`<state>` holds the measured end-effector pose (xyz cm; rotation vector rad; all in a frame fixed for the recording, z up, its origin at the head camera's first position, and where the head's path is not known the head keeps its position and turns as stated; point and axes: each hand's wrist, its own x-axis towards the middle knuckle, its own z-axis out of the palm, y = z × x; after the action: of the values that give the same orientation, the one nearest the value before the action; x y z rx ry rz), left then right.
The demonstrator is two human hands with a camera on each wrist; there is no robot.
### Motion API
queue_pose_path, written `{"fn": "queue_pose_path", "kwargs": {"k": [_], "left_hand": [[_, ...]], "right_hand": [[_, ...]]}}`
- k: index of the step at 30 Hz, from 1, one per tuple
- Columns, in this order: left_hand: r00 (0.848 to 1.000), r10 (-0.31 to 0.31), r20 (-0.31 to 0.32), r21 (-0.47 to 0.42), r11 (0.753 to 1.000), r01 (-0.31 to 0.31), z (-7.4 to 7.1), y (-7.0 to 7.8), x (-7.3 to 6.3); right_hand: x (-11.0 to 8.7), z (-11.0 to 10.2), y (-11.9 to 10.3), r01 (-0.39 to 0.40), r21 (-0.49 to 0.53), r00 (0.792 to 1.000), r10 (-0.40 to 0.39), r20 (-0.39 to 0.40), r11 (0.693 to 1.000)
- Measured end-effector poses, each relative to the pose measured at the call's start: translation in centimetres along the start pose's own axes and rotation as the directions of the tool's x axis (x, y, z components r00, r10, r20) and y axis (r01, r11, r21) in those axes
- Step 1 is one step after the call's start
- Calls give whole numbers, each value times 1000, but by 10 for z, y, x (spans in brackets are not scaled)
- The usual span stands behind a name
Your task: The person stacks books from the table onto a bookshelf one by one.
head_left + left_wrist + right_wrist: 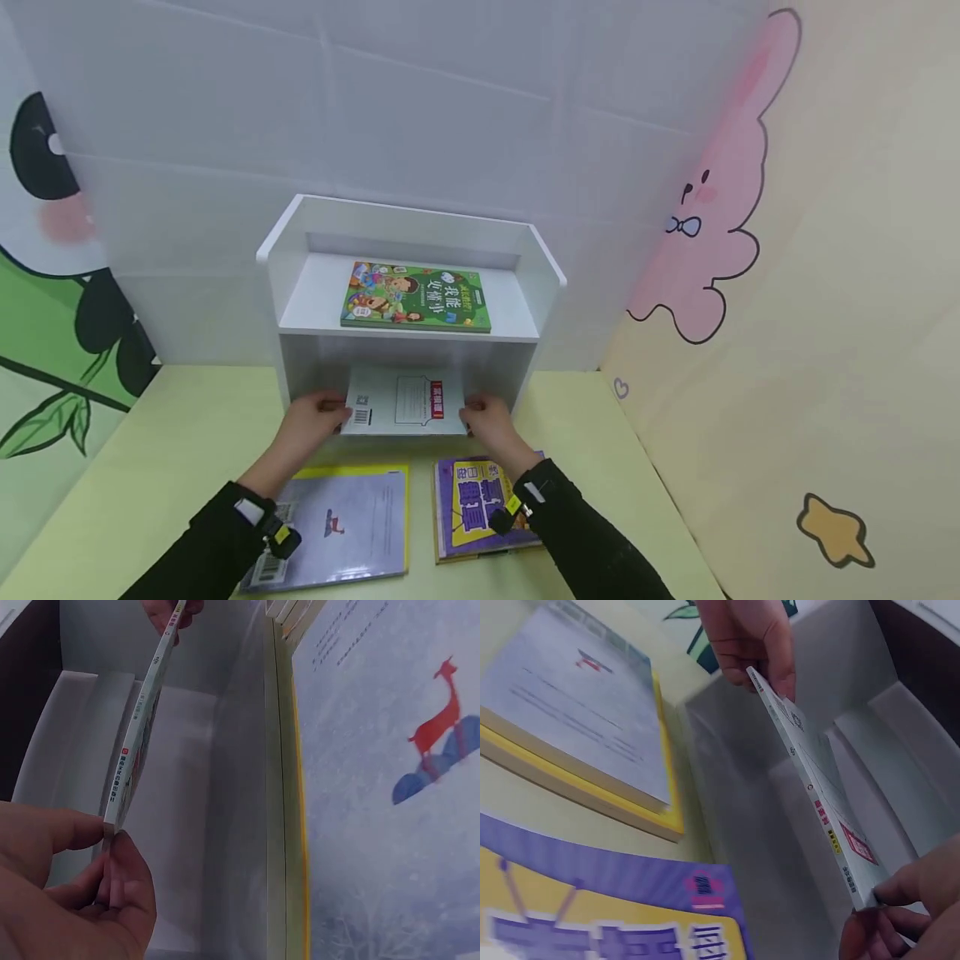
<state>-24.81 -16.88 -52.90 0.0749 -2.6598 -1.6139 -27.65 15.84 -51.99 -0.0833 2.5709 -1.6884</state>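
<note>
A thin pale book [408, 404] with a barcode and a red label is held level at the mouth of the shelf's lower compartment. My left hand [311, 421] pinches its left end between thumb and fingers. At the opposite end, my right hand [493, 427] pinches it the same way. The spine of the pale book [139, 735] faces the left wrist camera, with the left hand [82, 877] on its near end. In the right wrist view, the right hand [911, 907] grips the near corner. The white shelf [408, 337] stands against the back wall.
A green illustrated book [416, 297] lies on the upper shelf. On the yellow table [600, 500], a pale blue book stack [352, 525] with yellow edges lies front left. Purple-and-yellow books [461, 500] lie partly under the right forearm. A wall with a pink rabbit [712, 208] bounds the right.
</note>
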Motion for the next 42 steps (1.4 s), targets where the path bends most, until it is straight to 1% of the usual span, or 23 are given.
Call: {"fn": "queue_pose_path", "kwargs": {"k": [2,4,6,8,11,15,16,19,21,23,27,31,34,38,42], "left_hand": [[1000,8,-5,11,1000,-7,3,0,12],[1000,6,-12,32,999,-5,7,-2,22],[1000,13,-25,60,998,-11,10,-5,29],[999,29,-29,81,996,-27,13,-12,34],[998,48,-33,125,991,-44,20,-23,43],[1000,28,-15,171,985,-25,31,-37,54],[1000,22,-6,177,984,-20,34,-40,57],[1000,15,14,206,978,-18,39,-45,61],[1000,19,24,235,972,-24,40,-47,63],[999,19,28,263,965,-26,41,-47,63],[999,42,33,301,952,-51,39,-45,60],[996,74,40,323,943,-83,39,-42,58],[996,76,47,328,941,-87,39,-40,56],[997,54,59,313,947,-69,36,-37,54],[998,37,56,310,949,-52,33,-37,52]], "right_hand": [[13,1,1,9,-34,1000,-10,-28,999],[25,4,2,15,-58,998,-19,-59,998],[35,8,8,7,-80,997,-13,-79,997],[42,12,15,0,-102,997,-8,-82,995],[48,17,26,23,-149,997,-34,-73,989],[48,20,37,70,-222,995,-85,-57,973],[49,21,39,61,-241,996,-76,-52,969],[49,24,44,70,-295,996,-85,-39,953],[50,26,44,85,-308,994,-100,-34,948],[50,28,43,83,-335,994,-100,-33,939],[47,28,34,47,-358,998,-58,-21,933],[42,27,26,19,-342,1000,-23,-8,939],[44,27,30,5,-343,1000,-7,-4,939],[49,28,36,-35,-354,999,37,-1,935],[56,29,44,-35,-346,999,33,-12,938]]}}
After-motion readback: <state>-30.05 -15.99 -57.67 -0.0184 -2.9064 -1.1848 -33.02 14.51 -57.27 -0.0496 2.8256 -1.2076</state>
